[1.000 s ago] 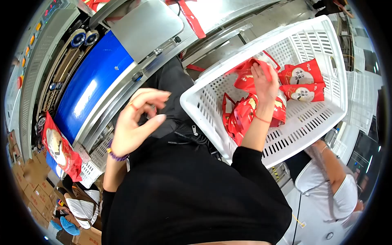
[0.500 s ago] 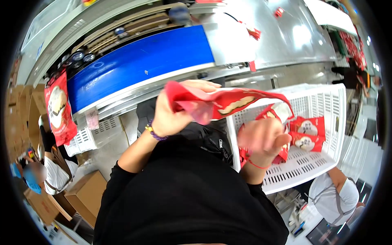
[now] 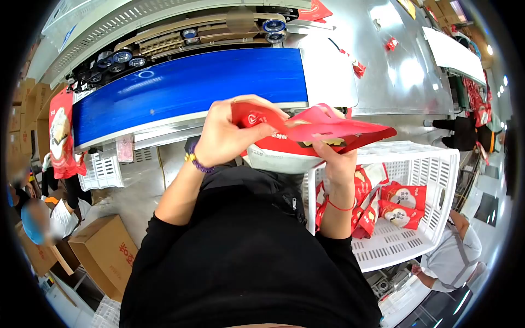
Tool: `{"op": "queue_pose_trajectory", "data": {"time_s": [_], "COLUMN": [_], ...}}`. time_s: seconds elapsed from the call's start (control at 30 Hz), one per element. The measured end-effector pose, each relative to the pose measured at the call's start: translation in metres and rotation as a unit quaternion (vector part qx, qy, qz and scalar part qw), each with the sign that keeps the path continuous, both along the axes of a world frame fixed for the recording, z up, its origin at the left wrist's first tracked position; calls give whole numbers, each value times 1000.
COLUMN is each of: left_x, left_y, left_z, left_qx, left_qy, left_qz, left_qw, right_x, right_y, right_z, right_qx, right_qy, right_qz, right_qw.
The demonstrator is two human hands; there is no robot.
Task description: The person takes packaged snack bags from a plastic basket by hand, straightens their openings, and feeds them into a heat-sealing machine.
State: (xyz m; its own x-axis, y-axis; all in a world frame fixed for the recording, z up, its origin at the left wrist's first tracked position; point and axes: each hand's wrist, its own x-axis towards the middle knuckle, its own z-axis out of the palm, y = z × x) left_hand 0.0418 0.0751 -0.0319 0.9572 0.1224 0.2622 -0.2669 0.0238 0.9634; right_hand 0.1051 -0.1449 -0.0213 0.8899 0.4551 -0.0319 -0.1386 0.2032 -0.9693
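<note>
A red and white printed packaging bag is held up in front of my body, its top edges parted so the pink inside shows. My left hand is closed on the bag's left edge, thumb on the near side. On the other side, my right hand pinches the near edge of the mouth; some of its fingers are hidden behind the film. Below and beside my right forearm, several small red packets lie in a white plastic crate.
Ahead is a blue conveyor belt with rollers and belts behind it. A metal table adjoins it at right. Another red bag is at the belt's left end. A cardboard box and co-workers are at both sides.
My right hand has moved up and left from over the crate to the bag's edge. The bag now hangs lower-faced with its mouth spread wider. The view has shifted slightly.
</note>
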Motion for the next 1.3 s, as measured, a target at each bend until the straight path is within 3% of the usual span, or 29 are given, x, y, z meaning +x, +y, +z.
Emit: {"op": "queue_pose_trajectory", "data": {"time_s": [0.1,0.17,0.2,0.23,0.3,0.37,0.63,0.7,0.87,1.1,1.23,1.3], "left_x": [24,50,62,75,91,104,143,147,139,118,97,73], "left_y": [7,9,10,9,0,-6,1,4,22,5,9,13], "left_z": [13,-3,-16,-35,-48,-56,-74,-78,-80,-51,-30,-18], "left_qx": [2,-126,-90,-12,-84,-133,-20,-54,-7,94,116,215], "left_qy": [99,190,169,99,159,174,223,223,225,183,210,145], "left_qz": [-21,-35,-19,22,112,191,277,279,315,392,373,387], "left_qw": [995,973,981,995,977,957,934,933,922,897,896,885], "right_x": [17,33,50,68,101,119,171,181,194,195,191,184], "right_y": [-7,-4,-10,-8,-12,-7,-7,-6,10,4,5,2], "right_z": [-4,-2,-14,-21,-44,-48,-47,-49,-56,-38,-34,-24], "right_qx": [-26,-89,-139,-106,-80,-145,-146,-155,-176,-111,-162,-172], "right_qy": [-73,-63,-79,2,17,4,-66,-59,-83,-69,-82,-67], "right_qz": [-33,-98,-134,-178,-182,-196,-166,-190,-151,-107,-87,-61], "right_qw": [996,989,978,978,980,970,973,968,969,986,979,981]}}
